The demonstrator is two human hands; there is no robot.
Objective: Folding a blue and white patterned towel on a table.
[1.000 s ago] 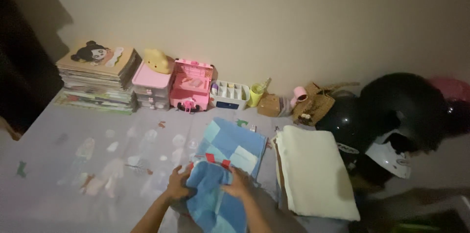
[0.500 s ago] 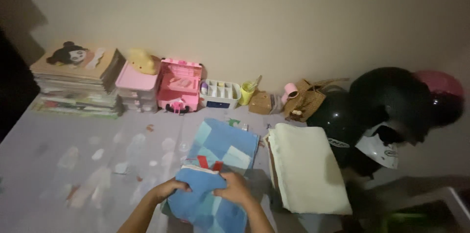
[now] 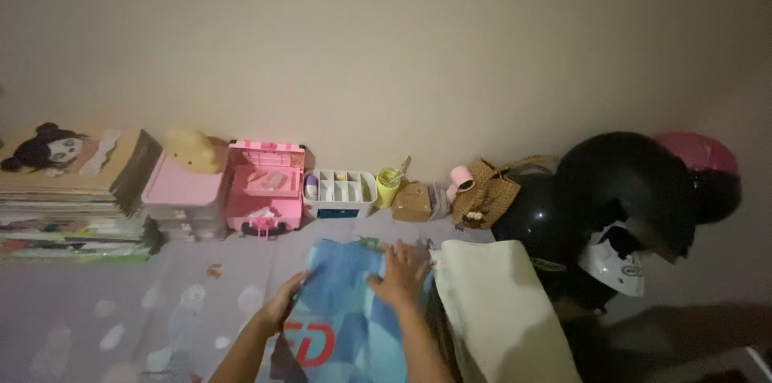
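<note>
A blue patchwork cloth [image 3: 346, 327] with red marks near its front lies spread on the pale printed sheet [image 3: 121, 319]. My left hand [image 3: 285, 301] grips the cloth's left edge. My right hand [image 3: 402, 274] rests flat, fingers spread, on its upper right part. A folded cream cloth [image 3: 503, 310] lies just right of the blue one, touching its edge.
Along the wall stand a stack of books [image 3: 68, 190], a pink-lidded drawer box [image 3: 183, 202], a pink toy case [image 3: 265, 198], a white divided organiser [image 3: 339, 194], a yellow cup [image 3: 388, 186], a woven bag [image 3: 482, 194] and black helmets [image 3: 611, 206].
The bundled blue cloth has been laid open over the one beneath. Both hands moved forward, the right now flat on top. The camera view shifted right and tilted up.
</note>
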